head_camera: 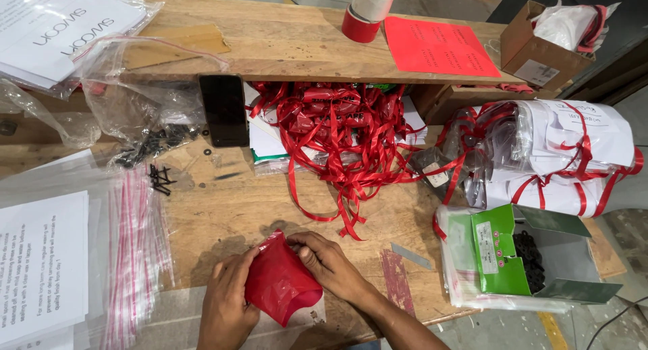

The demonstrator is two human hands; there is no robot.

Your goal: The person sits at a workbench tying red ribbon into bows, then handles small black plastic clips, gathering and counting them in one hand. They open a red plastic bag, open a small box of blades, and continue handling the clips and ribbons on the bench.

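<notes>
Small red pouch [280,286] at bottom centre, pinched between both hands. Open green carton [503,252] with white label, lower right. Open brown cardboard box [530,49] with pale label, upper right. Red printed sheet [439,46] top centre-right. Dark phone screen [224,110] upright, centre left. Clear zip bags [135,249] with red strips, lower left.

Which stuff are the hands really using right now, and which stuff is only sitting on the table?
In use:
left hand
right hand
red pouch, held by both hands

Only lying about:
pile of red ribbons
black phone
black screws
clear zip bags
green box
tape rolls
red sheet
wooden table
</notes>
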